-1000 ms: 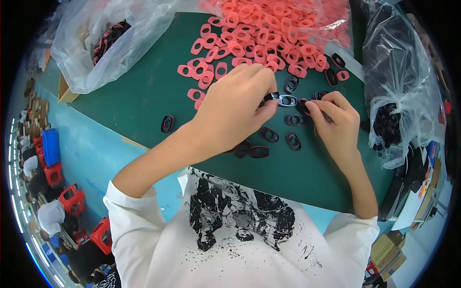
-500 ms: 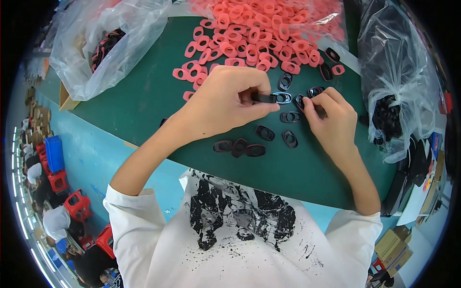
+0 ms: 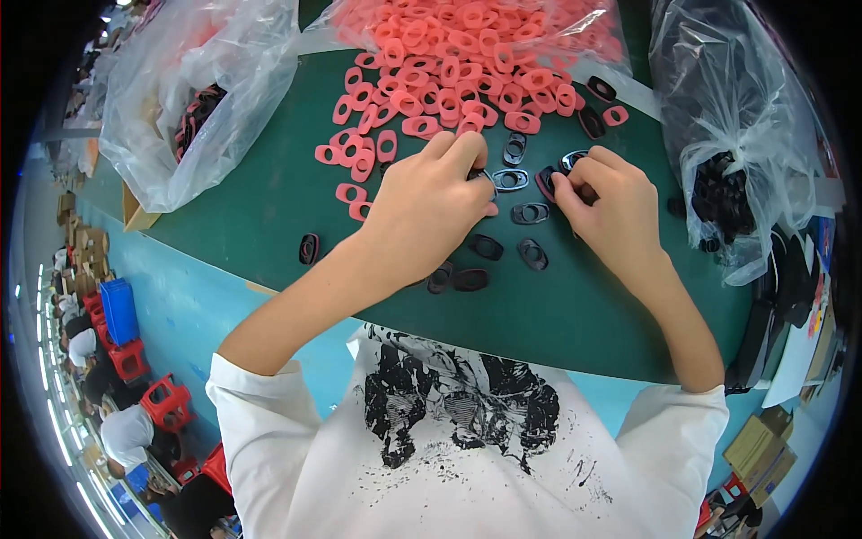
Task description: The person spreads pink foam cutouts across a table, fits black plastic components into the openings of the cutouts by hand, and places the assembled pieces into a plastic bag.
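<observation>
Green tabletop [image 3: 584,305] bears a heap of pink rings [image 3: 489,65]; on the person's side of that heap, the left hand [image 3: 435,207] pinches a dark piece [image 3: 479,174] and the right hand [image 3: 618,205] grips a black ring [image 3: 544,183].

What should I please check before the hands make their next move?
1. Right hand has a grip: ok, a dark part is pinched at the fingertips.
2. Left hand has a grip: cannot tell, its fingers mostly hide what is there.
3. Hands apart: ok, a gap shows between them.
4. Pink rings within reach: seemingly ok, heaped just beyond the hands.
5. Black parts all well spaced: not ok, two sit bunched nearer the body.
</observation>
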The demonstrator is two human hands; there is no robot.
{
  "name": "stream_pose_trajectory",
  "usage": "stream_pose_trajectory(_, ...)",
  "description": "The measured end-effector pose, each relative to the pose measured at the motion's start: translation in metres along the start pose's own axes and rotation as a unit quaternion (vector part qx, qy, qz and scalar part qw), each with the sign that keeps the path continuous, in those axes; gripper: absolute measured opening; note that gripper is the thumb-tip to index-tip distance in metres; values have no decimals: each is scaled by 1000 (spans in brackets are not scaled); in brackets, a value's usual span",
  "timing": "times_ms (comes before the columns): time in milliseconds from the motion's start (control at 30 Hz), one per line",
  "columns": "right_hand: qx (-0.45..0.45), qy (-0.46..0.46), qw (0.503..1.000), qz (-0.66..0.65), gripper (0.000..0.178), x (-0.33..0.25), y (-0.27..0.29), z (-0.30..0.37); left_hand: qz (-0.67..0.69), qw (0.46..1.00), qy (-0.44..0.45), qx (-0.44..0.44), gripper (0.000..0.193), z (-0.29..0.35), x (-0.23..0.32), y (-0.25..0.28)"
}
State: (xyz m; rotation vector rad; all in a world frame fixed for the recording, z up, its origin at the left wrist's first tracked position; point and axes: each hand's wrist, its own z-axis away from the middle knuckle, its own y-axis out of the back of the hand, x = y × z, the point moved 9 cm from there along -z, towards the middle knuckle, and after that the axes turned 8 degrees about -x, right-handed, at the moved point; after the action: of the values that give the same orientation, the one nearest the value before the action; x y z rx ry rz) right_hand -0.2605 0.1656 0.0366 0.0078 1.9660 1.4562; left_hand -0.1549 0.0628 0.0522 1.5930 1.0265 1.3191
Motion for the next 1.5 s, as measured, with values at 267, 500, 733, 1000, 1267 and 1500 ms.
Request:
stream_pose_trajectory(267, -3, 6, 1000, 12, 22, 0, -2, 1, -62, 998, -7, -17, 15, 3, 4, -3)
stream_pose_trajectory(500, -24, -11, 999, 27, 22, 1, -5, 1, -90, 995, -38, -25, 16, 6, 14, -12)
stream_pose_trajectory(733, 21, 132, 991, 10, 18, -23, 3, 16, -50, 999, 5, 0, 16, 9, 7, -7)
stream_pose_trajectory(1000, 1, 141, 990, -8, 20, -22, 1, 12, -13, 999, -33, -4, 14, 6, 10, -14)
stream_pose_trajectory(1267, -14, 95, 994, -47, 20, -12, 9, 10, 9, 1000, -14, 11, 16, 12, 7, -7)
stream_pose_trajectory(1500, 55, 104, 993, -2, 17, -1, 47, 4, 5, 999, -34, -12, 22, 5, 10, -12)
